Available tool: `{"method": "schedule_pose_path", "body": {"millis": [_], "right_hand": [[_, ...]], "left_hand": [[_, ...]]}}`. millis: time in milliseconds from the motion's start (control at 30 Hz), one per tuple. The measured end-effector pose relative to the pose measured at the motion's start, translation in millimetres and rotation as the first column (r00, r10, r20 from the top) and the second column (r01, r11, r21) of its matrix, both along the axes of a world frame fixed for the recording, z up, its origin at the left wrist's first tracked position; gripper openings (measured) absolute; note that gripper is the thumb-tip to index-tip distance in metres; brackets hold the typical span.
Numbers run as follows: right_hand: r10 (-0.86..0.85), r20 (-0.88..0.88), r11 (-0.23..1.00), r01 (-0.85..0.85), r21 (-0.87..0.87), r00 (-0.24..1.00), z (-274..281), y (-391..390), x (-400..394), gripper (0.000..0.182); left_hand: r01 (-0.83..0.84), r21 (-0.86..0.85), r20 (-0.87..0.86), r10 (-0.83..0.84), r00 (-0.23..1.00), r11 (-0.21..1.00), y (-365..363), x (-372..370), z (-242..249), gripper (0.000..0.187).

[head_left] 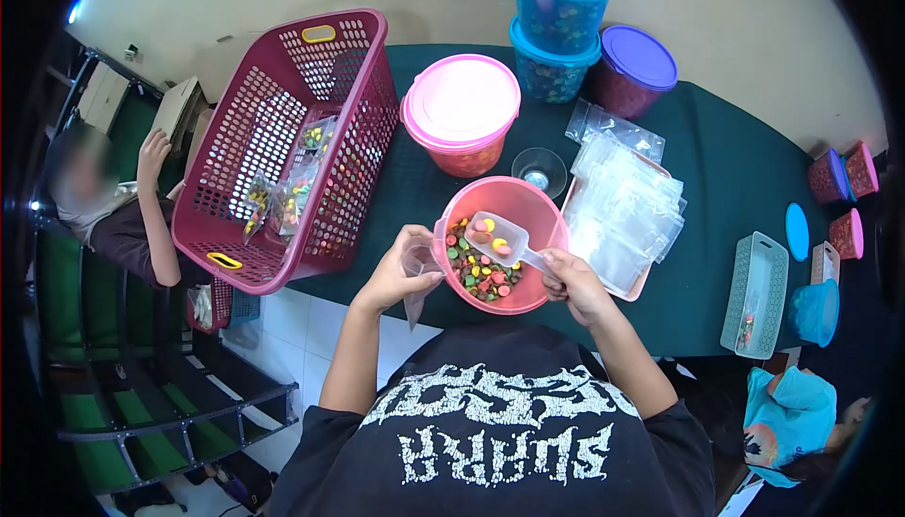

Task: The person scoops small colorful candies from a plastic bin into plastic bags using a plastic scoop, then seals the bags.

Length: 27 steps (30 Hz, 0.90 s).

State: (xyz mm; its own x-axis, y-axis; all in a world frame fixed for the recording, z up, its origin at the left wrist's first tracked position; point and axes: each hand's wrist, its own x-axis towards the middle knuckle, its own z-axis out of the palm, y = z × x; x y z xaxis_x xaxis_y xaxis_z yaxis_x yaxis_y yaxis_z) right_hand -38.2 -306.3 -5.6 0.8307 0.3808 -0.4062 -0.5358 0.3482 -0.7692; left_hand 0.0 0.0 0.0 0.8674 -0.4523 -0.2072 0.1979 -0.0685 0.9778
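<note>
My right hand (572, 283) grips the handle of a clear scoop (500, 239), which holds a few pink, yellow and brown candies over a pink tub (550, 217). Colourful candies (479, 272) cover the tub's bottom. At the tub's left rim, my left hand (401, 275) holds a clear plastic bag (418, 262) with its mouth spread apart; no candy can be made out in it. Right of the tub, a stack of clear bags (627, 211) lies on a tray (626, 295). A clear round cup (539, 171) stands behind the tub.
A maroon basket (344, 154) with filled bags (297, 187) stands left. Behind are a pink-lidded tub (462, 107), stacked blue tubs (558, 27) and a purple-lidded tub (638, 69). A green basket (756, 295) stands right. One person (123, 206) is left, another (792, 413) lower right.
</note>
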Motion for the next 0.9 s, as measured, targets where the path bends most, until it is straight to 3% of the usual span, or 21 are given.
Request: {"method": "schedule_pose_path", "body": {"millis": [200, 333, 400, 433, 500, 567, 700, 800, 833, 900], "right_hand": [[-0.053, -0.054, 0.998, 0.051, -0.046, 0.997, -2, -8, -3, 0.025], [-0.079, 0.024, 0.978, 0.082, -0.193, 0.997, -9, -7, -3, 0.029], [-0.06, 0.068, 0.964, 0.075, -0.253, 0.996, -5, -8, -3, 0.03], [-0.058, 0.086, 0.955, 0.08, -0.287, 0.995, 1, -9, -4, 0.03], [-0.053, 0.108, 0.945, 0.085, -0.315, 0.993, 14, -9, -4, 0.03], [-0.013, 0.128, 0.935, 0.058, -0.349, 0.992, 31, -8, -2, 0.028], [0.075, 0.243, 0.915, 0.031, -0.402, 0.967, 57, -9, 9, 0.029], [0.299, 0.291, 0.803, -0.076, -0.59, 0.909, 87, -13, 25, 0.031], [0.296, 0.294, 0.801, -0.069, -0.595, 0.909, 95, -14, 28, 0.031], [0.459, 0.392, 0.55, 0.092, -0.83, 0.797, 113, -10, 33, 0.03]], "left_hand": [[-0.034, 0.108, 0.011, 0.033, 0.999, 0.994, 17, -12, -13, 0.061], [-0.029, 0.174, -0.01, 0.031, 0.999, 0.984, 22, -18, -15, 0.063], [-0.106, 0.362, 0.085, 0.081, 0.993, 0.926, 20, -26, -3, 0.067], [-0.109, 0.359, 0.083, 0.084, 0.993, 0.927, 16, -30, 7, 0.067], [-0.338, 0.623, 0.446, 0.035, 0.894, 0.705, 7, -36, 34, 0.07], [-0.373, 0.602, 0.494, 0.039, 0.869, 0.706, -2, -39, 54, 0.073], [-0.253, 0.577, 0.562, -0.152, 0.813, 0.776, -27, -37, 67, 0.081], [-0.177, 0.526, 0.562, -0.184, 0.806, 0.832, -48, -37, 67, 0.083], [-0.175, 0.521, 0.567, -0.186, 0.802, 0.835, -54, -37, 67, 0.083], [-0.163, 0.487, 0.56, -0.164, 0.812, 0.858, -64, -37, 70, 0.083]]}}
